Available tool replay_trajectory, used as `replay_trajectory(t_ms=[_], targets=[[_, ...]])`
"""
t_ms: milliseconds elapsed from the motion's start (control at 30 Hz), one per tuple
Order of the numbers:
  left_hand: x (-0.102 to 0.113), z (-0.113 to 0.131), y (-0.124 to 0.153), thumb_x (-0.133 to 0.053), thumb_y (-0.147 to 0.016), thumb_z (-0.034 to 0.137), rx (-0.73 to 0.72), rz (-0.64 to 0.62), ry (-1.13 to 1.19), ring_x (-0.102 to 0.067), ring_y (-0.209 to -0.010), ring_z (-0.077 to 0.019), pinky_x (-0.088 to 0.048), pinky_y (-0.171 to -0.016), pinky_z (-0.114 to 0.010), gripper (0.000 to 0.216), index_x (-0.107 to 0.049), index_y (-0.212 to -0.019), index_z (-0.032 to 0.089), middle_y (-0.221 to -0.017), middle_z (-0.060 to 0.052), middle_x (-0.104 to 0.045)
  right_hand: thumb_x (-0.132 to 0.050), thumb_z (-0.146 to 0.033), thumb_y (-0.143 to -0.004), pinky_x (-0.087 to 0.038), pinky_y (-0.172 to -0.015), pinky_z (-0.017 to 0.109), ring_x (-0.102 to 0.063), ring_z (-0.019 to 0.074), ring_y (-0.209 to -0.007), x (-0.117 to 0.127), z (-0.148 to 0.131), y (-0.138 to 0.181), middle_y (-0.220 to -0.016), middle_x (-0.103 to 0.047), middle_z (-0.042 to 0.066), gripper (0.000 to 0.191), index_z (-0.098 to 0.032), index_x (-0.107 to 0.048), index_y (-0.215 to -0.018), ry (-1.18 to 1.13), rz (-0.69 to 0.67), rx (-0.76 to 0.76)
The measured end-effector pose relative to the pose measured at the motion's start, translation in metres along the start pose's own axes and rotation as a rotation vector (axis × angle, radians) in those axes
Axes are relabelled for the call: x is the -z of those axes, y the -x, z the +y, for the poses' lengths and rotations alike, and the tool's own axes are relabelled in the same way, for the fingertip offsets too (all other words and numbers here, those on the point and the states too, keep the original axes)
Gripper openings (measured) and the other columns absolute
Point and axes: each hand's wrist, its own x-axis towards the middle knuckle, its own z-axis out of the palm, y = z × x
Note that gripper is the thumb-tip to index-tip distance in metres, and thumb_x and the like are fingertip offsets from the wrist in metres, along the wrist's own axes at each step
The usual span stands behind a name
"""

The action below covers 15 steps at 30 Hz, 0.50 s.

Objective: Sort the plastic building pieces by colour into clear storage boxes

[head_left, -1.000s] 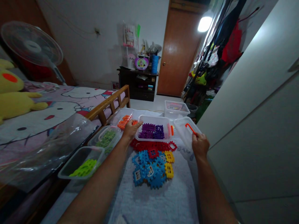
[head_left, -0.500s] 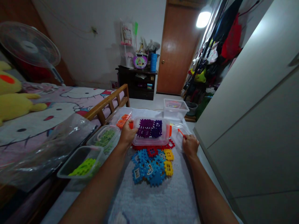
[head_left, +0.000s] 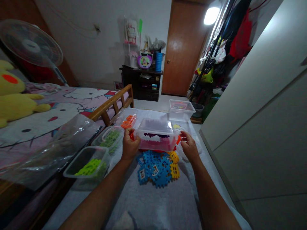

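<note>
A clear plastic box (head_left: 156,138) with purple interlocking tiles inside and orange clips at its ends is held up between both hands. My left hand (head_left: 129,146) grips its left end, fingers closed round the clip. My right hand (head_left: 189,147) grips its right end by the orange clip. Below the box lies a pile of blue tiles (head_left: 153,167), with yellow tiles (head_left: 174,165) to their right and red tiles partly hidden under the box, all on a grey-white towel (head_left: 155,204).
Left of the towel stand clear boxes: one with lime-green tiles (head_left: 89,164), one with darker green tiles (head_left: 110,138), one with orange tiles (head_left: 127,120). Another clear box (head_left: 180,110) stands behind. A bed with a wooden rail (head_left: 112,103) lies left, a grey wardrobe (head_left: 259,111) right.
My right hand has left the loose lid at the right and taken the box's right end. The box has been lifted off the red tiles and levelled, held by both hands.
</note>
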Motion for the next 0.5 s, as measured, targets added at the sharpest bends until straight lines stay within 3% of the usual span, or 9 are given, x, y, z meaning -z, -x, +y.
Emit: replay_trajectory(t_ms=[67, 133, 300, 500], targets=[[0.002, 0.001, 0.003, -0.059, -0.069, 0.021, 0.0, 0.037, 0.001, -0.055, -0.075, -0.0141, -0.047, -0.073, -0.024, 0.027, -0.048, -0.093, 0.022, -0.086, 0.001, -0.053, -0.055, -0.018, -0.071, -0.054, -0.078, 0.032, -0.064, 0.0196, -0.091, -0.004, -0.015, 0.007, -0.118, -0.066, 0.007, 0.06, -0.021, -0.056, -0.132, -0.235, -0.22, -0.034], [0.004, 0.0, 0.004, -0.058, -0.068, 0.021, 0.007, 0.065, 0.021, -0.053, -0.073, -0.0133, -0.046, -0.072, -0.023, 0.027, -0.047, -0.092, 0.022, -0.085, 0.002, -0.051, -0.063, -0.019, -0.069, -0.055, -0.08, 0.031, -0.066, 0.0187, -0.093, -0.007, -0.026, 0.015, -0.122, -0.065, 0.005, 0.067, -0.024, -0.051, -0.136, -0.349, -0.355, -0.055], [0.007, -0.005, 0.006, -0.06, -0.069, 0.021, 0.01, 0.03, 0.1, -0.05, -0.069, -0.0117, -0.044, -0.069, -0.022, 0.027, -0.045, -0.092, 0.023, -0.083, 0.003, -0.048, -0.072, -0.031, -0.073, -0.055, -0.088, 0.032, -0.065, 0.0208, -0.106, -0.011, -0.034, 0.021, -0.124, -0.065, 0.006, 0.064, -0.025, -0.053, -0.133, -0.4, -0.336, -0.036], [0.013, 0.0, 0.014, -0.058, -0.07, 0.023, 0.0, 0.009, 0.01, -0.049, -0.068, -0.0128, -0.044, -0.068, -0.023, 0.023, -0.046, -0.09, 0.022, -0.081, 0.003, -0.049, -0.072, -0.039, -0.074, -0.055, -0.091, 0.035, -0.068, 0.0185, -0.096, -0.016, -0.028, 0.024, -0.116, -0.069, 0.005, 0.07, -0.025, -0.05, -0.139, -0.53, -0.326, -0.06]])
